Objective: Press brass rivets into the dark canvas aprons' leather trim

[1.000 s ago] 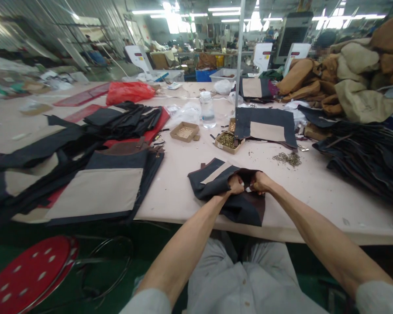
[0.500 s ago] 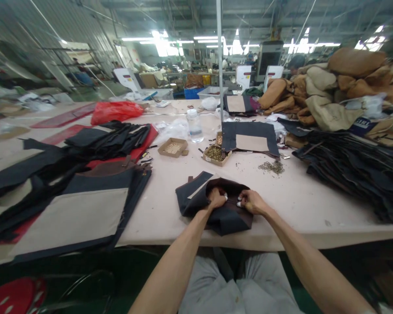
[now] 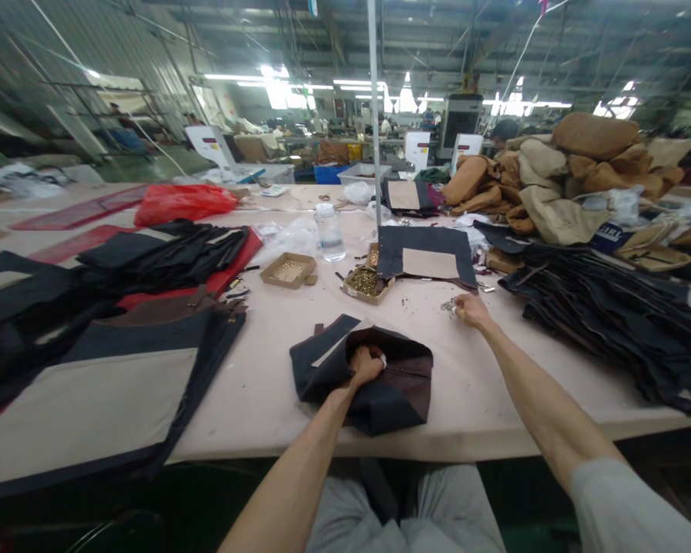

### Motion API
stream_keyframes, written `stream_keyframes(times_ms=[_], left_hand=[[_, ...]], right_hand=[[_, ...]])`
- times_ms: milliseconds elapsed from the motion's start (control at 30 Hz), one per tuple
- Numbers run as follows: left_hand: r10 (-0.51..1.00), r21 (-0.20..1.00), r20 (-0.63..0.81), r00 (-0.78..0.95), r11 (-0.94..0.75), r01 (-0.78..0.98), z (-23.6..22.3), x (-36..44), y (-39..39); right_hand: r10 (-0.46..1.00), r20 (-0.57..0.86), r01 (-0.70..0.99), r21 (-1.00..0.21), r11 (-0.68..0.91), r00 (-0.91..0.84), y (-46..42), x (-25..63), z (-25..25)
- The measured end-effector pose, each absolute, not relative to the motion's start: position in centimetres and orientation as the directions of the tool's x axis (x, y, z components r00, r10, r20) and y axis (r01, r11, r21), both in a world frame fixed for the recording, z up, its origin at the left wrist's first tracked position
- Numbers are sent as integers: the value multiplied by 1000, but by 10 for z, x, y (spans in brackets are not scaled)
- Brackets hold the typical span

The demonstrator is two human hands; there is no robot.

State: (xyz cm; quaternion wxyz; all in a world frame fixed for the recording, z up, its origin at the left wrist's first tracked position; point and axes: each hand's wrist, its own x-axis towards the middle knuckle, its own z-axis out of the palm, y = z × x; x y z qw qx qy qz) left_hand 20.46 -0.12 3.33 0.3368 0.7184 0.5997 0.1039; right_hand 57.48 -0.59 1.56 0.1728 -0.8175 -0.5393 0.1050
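A dark navy fabric bag [image 3: 388, 411] with a brown lining and a beige strip lies on its side near the table's front edge, its mouth facing me. My left hand [image 3: 367, 364] reaches into that mouth, fingers curled closed on the bag's fabric; white wrapping shows on a fingertip. Farther off to the right, my right hand [image 3: 473, 310] is at a small pile of bronze-coloured metal pieces [image 3: 449, 305]. Its fingers are drawn together at the pile, and what is between them is hidden.
Cardboard trays of small studs [image 3: 368, 283] and pale bits [image 3: 289, 270] stand beyond the bag, near a clear plastic jar [image 3: 330, 234]. A flat dark panel [image 3: 426, 257] lies behind the pile. Stacks of dark pieces flank both sides [image 3: 604, 322]. A thin pole [image 3: 374, 115] rises mid-table.
My right hand has left the bag's mouth and moved away to the right, to the metal pile. My left hand stays in the bag. The view has tilted upward and turned right.
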Motion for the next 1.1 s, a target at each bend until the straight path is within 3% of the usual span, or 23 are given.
stream_keyframes(times_ms=[233, 433, 533, 633, 700, 767, 967, 1100], left_hand=[[933, 625, -250, 259, -49, 779, 21, 203, 3], [921, 648, -246, 303, -77, 758, 22, 202, 1], [932, 659, -241, 271, -48, 751, 23, 202, -4], [932, 693, -229, 281, -46, 719, 23, 203, -8], [926, 717, -218, 309, -63, 694, 22, 202, -10], [924, 725, -209, 321, -74, 685, 23, 201, -12], [881, 765, -218, 419, -112, 634, 28, 188, -16], [850, 859, -193, 490, -96, 504, 21, 179, -14]], right_hand=[[925, -58, 866, -332, -374, 377, 26, 586, 7], [918, 24, 857, -368, -360, 395, 9, 578, 17], [912, 108, 740, -626, -247, 396, -33, 557, 24], [981, 25, 398, -916, -56, 195, -91, 514, 29], [1000, -26, 204, -979, -23, -15, -121, 475, 30], [995, -41, 99, -995, -32, -89, -134, 434, 28], [977, 18, 79, -997, 1, 210, -98, 366, 0], [959, -4, 77, -997, -27, 285, -87, 361, -21]])
